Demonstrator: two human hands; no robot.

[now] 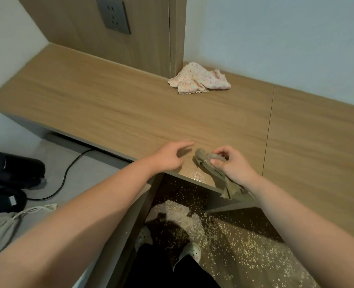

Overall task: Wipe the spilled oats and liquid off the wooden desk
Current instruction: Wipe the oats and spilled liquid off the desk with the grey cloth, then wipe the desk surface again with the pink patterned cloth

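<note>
The right hand (232, 165) pinches a damp brownish crumpled cloth (208, 163) between thumb and curled fingers at the front edge of the light wooden desk (109, 104), the cloth's tail hanging over that edge beside a wet sheen (197, 177). The left hand (170, 155) is just beside it with fingers loosely extended, holding nothing. Pale oat flakes (224, 231) lie scattered on the dark floor (255, 223) below the desk - and a pink-and-white speckled cloth (199, 79) sits bunched at the desk's back edge.

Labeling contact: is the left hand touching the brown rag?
Apart. Head view shows bare desk between the left hand and the brown rag, which the right hand pinches.
</note>
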